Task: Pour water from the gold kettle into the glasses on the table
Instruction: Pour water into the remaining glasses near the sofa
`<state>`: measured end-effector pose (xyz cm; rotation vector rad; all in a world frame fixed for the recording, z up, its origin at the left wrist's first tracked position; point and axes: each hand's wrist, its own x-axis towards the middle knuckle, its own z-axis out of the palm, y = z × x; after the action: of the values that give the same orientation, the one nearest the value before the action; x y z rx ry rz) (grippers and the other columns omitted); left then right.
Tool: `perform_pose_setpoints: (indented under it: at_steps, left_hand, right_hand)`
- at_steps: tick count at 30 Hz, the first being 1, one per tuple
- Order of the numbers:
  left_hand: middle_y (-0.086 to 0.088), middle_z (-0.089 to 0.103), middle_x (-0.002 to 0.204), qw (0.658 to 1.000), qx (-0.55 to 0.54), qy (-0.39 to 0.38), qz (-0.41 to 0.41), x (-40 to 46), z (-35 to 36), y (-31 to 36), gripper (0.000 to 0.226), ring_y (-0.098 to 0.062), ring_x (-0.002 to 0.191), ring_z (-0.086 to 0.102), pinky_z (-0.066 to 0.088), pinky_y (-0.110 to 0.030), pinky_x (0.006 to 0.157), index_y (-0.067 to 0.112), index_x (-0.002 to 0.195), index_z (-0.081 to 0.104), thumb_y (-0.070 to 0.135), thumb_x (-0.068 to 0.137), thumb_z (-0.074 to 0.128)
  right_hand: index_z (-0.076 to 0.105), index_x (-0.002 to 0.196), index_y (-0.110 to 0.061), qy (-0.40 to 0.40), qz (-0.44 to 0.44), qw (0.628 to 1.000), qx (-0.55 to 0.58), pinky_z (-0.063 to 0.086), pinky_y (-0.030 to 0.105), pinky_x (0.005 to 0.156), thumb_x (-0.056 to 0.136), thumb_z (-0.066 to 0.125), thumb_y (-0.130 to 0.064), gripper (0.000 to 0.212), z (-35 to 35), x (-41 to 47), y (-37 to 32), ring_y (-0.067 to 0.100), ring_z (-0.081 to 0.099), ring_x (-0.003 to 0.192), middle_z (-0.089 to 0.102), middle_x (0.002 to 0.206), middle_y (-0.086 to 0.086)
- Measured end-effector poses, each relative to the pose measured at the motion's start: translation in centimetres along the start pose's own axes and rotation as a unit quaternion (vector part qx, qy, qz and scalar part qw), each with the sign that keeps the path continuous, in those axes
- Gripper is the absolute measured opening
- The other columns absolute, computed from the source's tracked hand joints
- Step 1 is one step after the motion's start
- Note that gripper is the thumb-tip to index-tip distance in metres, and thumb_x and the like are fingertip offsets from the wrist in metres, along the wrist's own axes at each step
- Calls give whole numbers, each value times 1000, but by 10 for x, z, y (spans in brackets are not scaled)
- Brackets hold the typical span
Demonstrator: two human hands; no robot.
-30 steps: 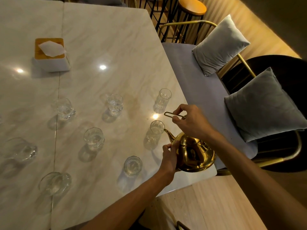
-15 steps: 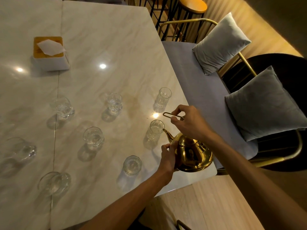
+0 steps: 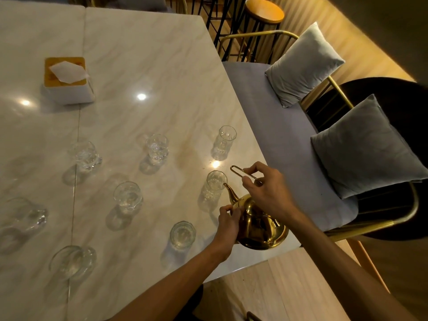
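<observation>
Two hands hold the gold kettle (image 3: 261, 228) in the head view, at the near right corner of the marble worktop (image 3: 143, 66). The right hand (image 3: 268, 193) comes from the right, its fingers (image 3: 252, 167) curled and pinching the thin wire handle (image 3: 240, 171) that rises above the kettle body. The left hand (image 3: 228, 224) is at the kettle's left side, fingers bent and gripping at the lid, just under the spout (image 3: 229, 192). The kettle is tilted to the left, and its spout tip touches or hangs just at the rim of the nearest tall glass (image 3: 214, 186). Another tall glass (image 3: 224, 141) stands farther off, and one glass (image 3: 183, 234) sits just left of the left hand. More glasses spread to the left, and a tissue box (image 3: 67, 79) stands at the far left.
</observation>
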<state>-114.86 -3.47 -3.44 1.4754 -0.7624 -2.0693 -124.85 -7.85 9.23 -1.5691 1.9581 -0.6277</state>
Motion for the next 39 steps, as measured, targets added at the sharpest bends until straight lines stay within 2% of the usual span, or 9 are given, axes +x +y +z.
perform_pose_setpoints:
  at_steps: [4, 8, 13, 20, 26, 29, 33, 36, 39]
  left_hand:
    - [-6, 47, 147, 999, 21, 10, 23, 1, -4, -2, 44, -27, 128, 54, 53, -45, 103, 31, 139, 31, 45, 101, 49]
    - [-4, 47, 144, 996, 60, 19, 59, -1, -10, -3, 51, -23, 128, 53, 53, -38, 102, 28, 141, 30, 45, 99, 54]
    - [3, 39, 138, 990, 97, 31, 102, -5, -14, -5, 56, -17, 125, 48, 51, -25, 90, 28, 142, 30, 43, 97, 59]
    - [1, 34, 147, 982, 115, 41, 147, -11, -12, 1, 64, -20, 132, 46, 53, -32, 100, 30, 144, 29, 41, 93, 66]
    - [1, 36, 149, 970, 142, 26, 197, -25, -9, 31, 68, -14, 127, 47, 50, -13, 83, 32, 145, 28, 43, 91, 68]
    - [1, 38, 146, 959, 165, 24, 229, -32, -11, 54, 68, -14, 126, 47, 50, -17, 88, 29, 145, 30, 45, 91, 68]
    - [6, 37, 136, 947, 184, 21, 262, -43, -15, 86, 67, -12, 123, 46, 49, -12, 82, 26, 143, 32, 47, 91, 68]
    - [1, 36, 142, 944, 170, 4, 283, -49, -20, 108, 68, -16, 129, 45, 53, -29, 99, 27, 143, 34, 48, 89, 69]
    - [0, 34, 144, 938, 166, -2, 305, -63, -23, 133, 67, -16, 130, 45, 52, -28, 99, 28, 144, 33, 46, 91, 68]
  right_hand:
    - [65, 113, -23, 26, 2, 999, 34, 59, 31, 79, 94, 66, -30, 20, 4, -14, 12, 9, 69, 85, 68, 122, -6]
    - [64, 107, -24, 52, 2, 996, 79, 61, 24, 70, 95, 66, -24, 12, 7, -28, 19, 8, 70, 71, 70, 116, -12]
    - [62, 107, -25, 62, 23, 990, 125, 61, 21, 73, 96, 65, -23, 12, 10, -41, 28, 4, 72, 83, 68, 115, -19]
    - [62, 102, -22, 114, 22, 978, 173, 62, 28, 78, 93, 67, -22, 11, 1, -55, 30, 6, 73, 85, 69, 118, -14]
    - [63, 105, -21, 172, -3, 966, 192, 61, 21, 74, 93, 67, -22, 12, -19, -59, 12, 5, 71, 89, 67, 117, -9]
    - [63, 107, -19, 193, -15, 961, 198, 61, 20, 74, 93, 67, -22, 15, -30, -59, -3, 11, 71, 93, 67, 118, -4]
    - [57, 112, -24, 193, -31, 961, 195, 58, 14, 67, 92, 69, -23, 24, -46, -59, -28, 10, 69, 93, 63, 116, -10]
    - [54, 116, -28, 196, -51, 963, 177, 61, 21, 68, 92, 69, -22, 29, -58, -57, -46, 13, 71, 92, 61, 120, -8]
    - [52, 117, -32, 201, -76, 963, 164, 63, 30, 72, 92, 68, -19, 32, -69, -51, -65, 15, 72, 94, 60, 125, -8]
